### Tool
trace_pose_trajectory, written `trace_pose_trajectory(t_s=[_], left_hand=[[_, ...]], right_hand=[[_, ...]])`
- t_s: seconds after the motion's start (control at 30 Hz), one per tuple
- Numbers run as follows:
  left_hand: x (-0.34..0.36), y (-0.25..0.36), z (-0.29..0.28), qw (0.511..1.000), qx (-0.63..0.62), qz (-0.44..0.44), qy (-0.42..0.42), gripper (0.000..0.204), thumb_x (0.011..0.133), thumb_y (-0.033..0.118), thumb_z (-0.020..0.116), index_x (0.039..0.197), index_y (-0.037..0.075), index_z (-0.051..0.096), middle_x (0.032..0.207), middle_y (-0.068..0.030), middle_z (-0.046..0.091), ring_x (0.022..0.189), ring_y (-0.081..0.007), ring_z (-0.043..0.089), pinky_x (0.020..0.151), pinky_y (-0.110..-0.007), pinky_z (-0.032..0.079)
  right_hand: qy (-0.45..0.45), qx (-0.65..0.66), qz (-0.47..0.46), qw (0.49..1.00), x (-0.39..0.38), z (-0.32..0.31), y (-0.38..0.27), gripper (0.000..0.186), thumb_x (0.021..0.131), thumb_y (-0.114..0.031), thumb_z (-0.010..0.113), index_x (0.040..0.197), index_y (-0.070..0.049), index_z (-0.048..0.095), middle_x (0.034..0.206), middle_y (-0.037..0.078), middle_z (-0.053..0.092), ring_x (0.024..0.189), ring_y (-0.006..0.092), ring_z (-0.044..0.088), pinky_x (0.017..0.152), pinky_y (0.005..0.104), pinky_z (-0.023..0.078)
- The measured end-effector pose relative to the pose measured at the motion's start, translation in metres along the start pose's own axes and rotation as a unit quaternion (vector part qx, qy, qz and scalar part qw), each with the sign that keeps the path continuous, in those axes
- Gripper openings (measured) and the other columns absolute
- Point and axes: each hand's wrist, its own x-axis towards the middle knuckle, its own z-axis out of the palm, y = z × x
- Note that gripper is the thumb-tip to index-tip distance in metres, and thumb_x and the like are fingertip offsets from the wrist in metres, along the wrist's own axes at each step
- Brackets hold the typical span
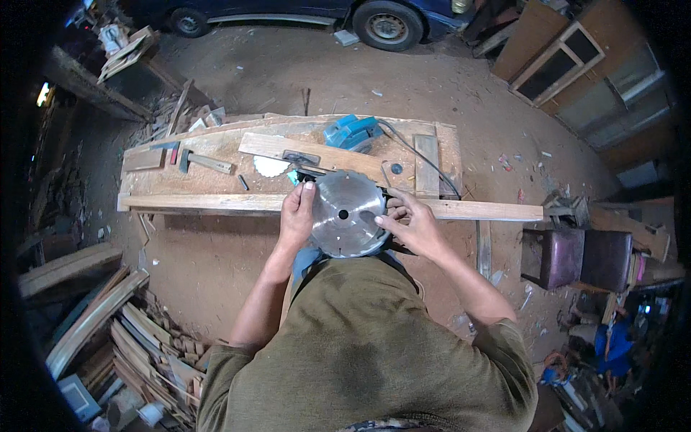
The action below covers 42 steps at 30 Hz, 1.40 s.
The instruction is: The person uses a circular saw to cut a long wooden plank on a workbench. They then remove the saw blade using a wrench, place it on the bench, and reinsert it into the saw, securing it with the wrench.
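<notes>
A round, shiny circular saw blade (338,234) with a dark centre hole is held up in front of my body, over the near edge of the workbench (209,189). My left hand (296,210) grips its left rim, the thumb lying along the edge. At the right rim, my right hand (410,222) has its thumb and fingers closed on the blade. Partly hidden behind the blade lies a dark thing with a teal part. Beyond it, a wooden board (331,153) lies aslant, a dark metal piece (301,157) on it. Beside the board is a white toothed disc (271,166).
A teal power tool (353,134) with a black cord stands at the bench's far side. A hammer (207,162) lies on the left. A long wooden beam (482,210) runs along the near edge. Scrap wood (144,338), chairs (563,259) and a parked vehicle (389,27) surround the bench.
</notes>
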Motion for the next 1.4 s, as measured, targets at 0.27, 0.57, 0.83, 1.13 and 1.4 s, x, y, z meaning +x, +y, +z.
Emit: trace_pose_trajectory(t_s=[0.27, 0.57, 0.83, 1.13, 1.4], left_hand=[[-0.013, 0.003, -0.014, 0.995, 0.042, 0.019, 0.091, 0.037, 0.108, 0.03, 0.053, 0.118, -0.002, 0.07, 0.092, -0.001, 0.067, 0.088, -0.0097, 0.058, 0.079, -0.027, 0.047], [-0.026, -0.028, -0.004, 0.948, 0.248, 0.073, 0.186, 0.057, 0.101, 0.031, 0.062, 0.142, -0.006, 0.049, 0.13, -0.0285, 0.056, 0.123, -0.0393, 0.055, 0.106, -0.045, 0.043], [-0.021, -0.028, -0.002, 0.96, 0.202, 0.06, 0.185, 0.053, 0.1, 0.029, 0.063, 0.141, -0.003, 0.053, 0.131, -0.0271, 0.057, 0.123, -0.0379, 0.055, 0.108, -0.044, 0.043], [-0.024, -0.025, 0.004, 0.972, 0.089, -0.012, 0.215, 0.056, 0.1, 0.03, 0.064, 0.146, 0.001, 0.052, 0.137, -0.0227, 0.053, 0.128, -0.0319, 0.053, 0.111, -0.041, 0.041], [-0.033, -0.038, 0.016, 0.959, 0.016, -0.024, 0.281, 0.048, 0.104, 0.028, 0.057, 0.146, 0.004, 0.053, 0.142, -0.0213, 0.048, 0.132, -0.0313, 0.049, 0.114, -0.04, 0.037]], right_hand=[[-0.034, 0.217, 0.056, 0.974, 0.021, -0.005, 0.01, 0.031, 0.095, -0.012, 0.073, 0.123, 0.001, 0.067, 0.098, 0.005, 0.072, 0.085, 0.0108, 0.066, 0.08, 0.0276, 0.055], [0.206, 0.369, 0.06, 0.904, 0.075, -0.098, 0.052, 0.028, 0.101, -0.016, 0.064, 0.125, -0.002, 0.061, 0.104, 0.006, 0.071, 0.08, 0.0132, 0.067, 0.069, 0.0284, 0.055], [0.059, 0.336, 0.152, 0.928, 0.126, -0.063, 0.132, 0.015, 0.1, -0.014, 0.065, 0.114, -0.007, 0.066, 0.102, 0.005, 0.072, 0.088, 0.0174, 0.07, 0.079, 0.0368, 0.056], [-0.101, 0.276, 0.168, 0.941, 0.131, -0.007, 0.086, 0.029, 0.098, -0.008, 0.064, 0.126, 0.002, 0.065, 0.113, 0.009, 0.073, 0.099, 0.0172, 0.069, 0.088, 0.0325, 0.054], [-0.269, 0.212, 0.15, 0.927, 0.148, -0.024, 0.059, 0.021, 0.09, -0.001, 0.065, 0.111, -0.005, 0.068, 0.1, 0.003, 0.073, 0.085, 0.009, 0.069, 0.072, 0.0208, 0.053]])
